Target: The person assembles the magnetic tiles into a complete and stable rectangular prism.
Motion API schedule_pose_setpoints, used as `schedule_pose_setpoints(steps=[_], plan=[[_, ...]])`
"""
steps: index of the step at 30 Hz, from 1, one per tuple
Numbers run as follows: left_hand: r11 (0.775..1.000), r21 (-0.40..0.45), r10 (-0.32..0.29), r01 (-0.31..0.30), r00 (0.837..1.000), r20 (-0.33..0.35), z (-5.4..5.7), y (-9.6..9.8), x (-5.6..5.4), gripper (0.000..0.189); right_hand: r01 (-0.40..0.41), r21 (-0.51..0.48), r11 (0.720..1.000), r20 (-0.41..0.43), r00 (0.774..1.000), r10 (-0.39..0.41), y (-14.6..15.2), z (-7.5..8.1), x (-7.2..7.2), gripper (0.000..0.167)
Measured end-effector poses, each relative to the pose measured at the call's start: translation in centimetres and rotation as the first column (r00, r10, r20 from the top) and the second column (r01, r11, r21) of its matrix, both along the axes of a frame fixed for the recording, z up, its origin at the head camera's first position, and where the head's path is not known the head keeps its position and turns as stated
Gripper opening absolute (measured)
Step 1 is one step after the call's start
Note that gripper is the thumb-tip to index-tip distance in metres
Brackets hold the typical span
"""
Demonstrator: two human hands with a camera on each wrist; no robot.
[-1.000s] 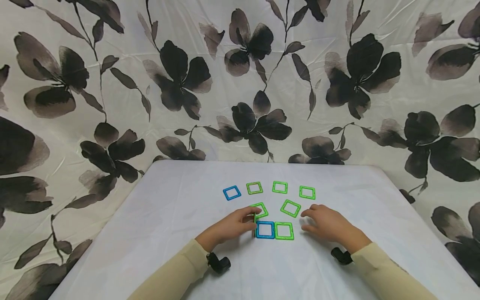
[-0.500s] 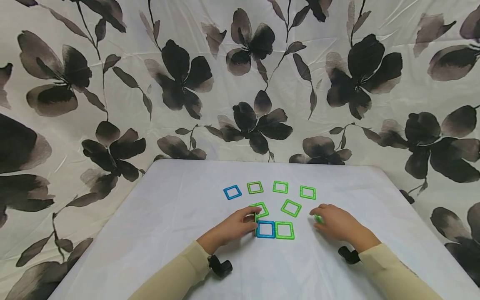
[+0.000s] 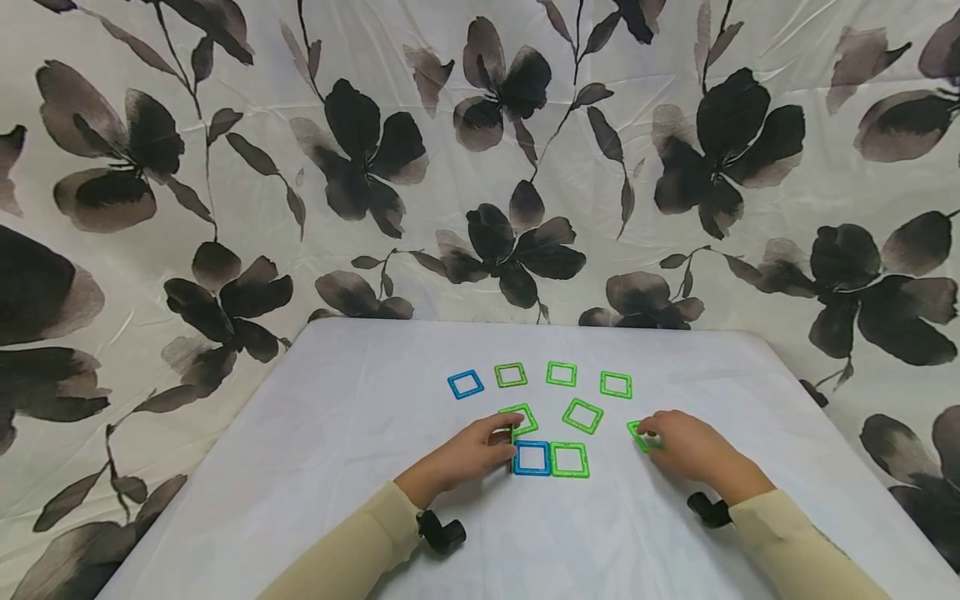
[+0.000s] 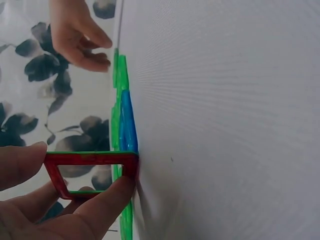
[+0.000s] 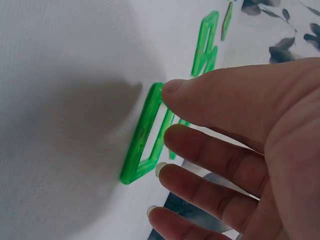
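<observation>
With thumb and fingers, my left hand [image 3: 468, 450] holds a red-and-green magnetic square tile [image 4: 95, 159] on edge at the left side of a flat blue tile [image 3: 532, 458]. A green tile [image 3: 570, 460] adjoins the blue one on the right. Behind the left fingertips lies another green tile [image 3: 528, 419], partly hidden. Farther right, my right hand [image 3: 690, 446] is beside a green tile [image 3: 637, 433] lying on the table. In the right wrist view, its fingers are apart and relaxed, with the thumb tip near that tile's corner [image 5: 145, 135].
A far row on the white table [image 3: 360, 392] has a blue tile [image 3: 465, 384] and several green ones, among them a green tile [image 3: 616, 384] at the right end. A tilted green tile [image 3: 582, 416] lies between the hands. A floral cloth [image 3: 495, 167] hangs behind.
My right hand has shifted right, away from the joined tiles. The green tile at its fingers, hidden at first, now shows flat on the table. My left hand has stayed put.
</observation>
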State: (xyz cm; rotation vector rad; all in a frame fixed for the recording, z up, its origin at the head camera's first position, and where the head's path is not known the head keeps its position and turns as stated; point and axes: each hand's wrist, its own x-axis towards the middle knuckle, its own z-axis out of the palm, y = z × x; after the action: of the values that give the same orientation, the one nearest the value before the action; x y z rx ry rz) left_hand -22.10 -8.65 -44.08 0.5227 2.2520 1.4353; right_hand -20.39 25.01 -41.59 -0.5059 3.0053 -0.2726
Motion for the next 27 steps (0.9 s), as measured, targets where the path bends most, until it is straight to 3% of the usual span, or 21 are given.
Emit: schedule_pose_setpoints(steps=[8, 27], plan=[[1.0, 0.007, 0.001, -0.001, 1.0, 0.013, -0.13, -0.14, -0.06, 0.053, 0.019, 0.05, 0.999, 0.002, 1.0, -0.019, 0.33, 0.01, -0.03, 0.02], [0.999, 0.038, 0.0, -0.001, 0.999, 0.049, -0.41, -0.31, -0.14, 0.053, 0.02, 0.068, 0.998, -0.012, 1.0, -0.019, 0.54, -0.64, -0.37, 0.008]])
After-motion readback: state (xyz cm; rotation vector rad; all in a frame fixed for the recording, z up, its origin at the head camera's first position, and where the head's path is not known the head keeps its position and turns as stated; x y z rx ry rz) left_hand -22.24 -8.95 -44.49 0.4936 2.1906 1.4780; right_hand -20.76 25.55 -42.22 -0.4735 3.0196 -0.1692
